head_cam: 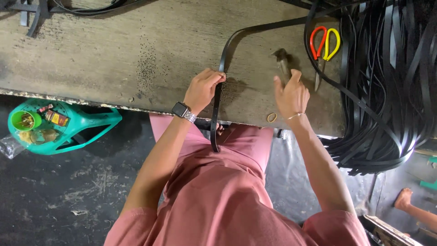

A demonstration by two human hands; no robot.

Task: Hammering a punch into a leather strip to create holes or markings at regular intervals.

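Where the black strap (217, 98) crosses the worktop (114, 54) edge, its long axis runs near-to-far: lower end hanging over the pink lap, upper part curving right toward the heap of black straps (391, 86). Left hand (202, 89) closed on the strap, fingers curled round it just inside the edge (watch on that wrist). Right hand (291, 93) half open, thumb and fingers loosely round a small dark metal tool (283, 64) standing on the worktop; how firm the hold is I cannot tell. Scissors (324, 45) with red and yellow handles lie just right of the tool. Rubber band (271, 117) near the right wrist. Green plastic stool (59, 125) on the floor to the left, bits in its seat.
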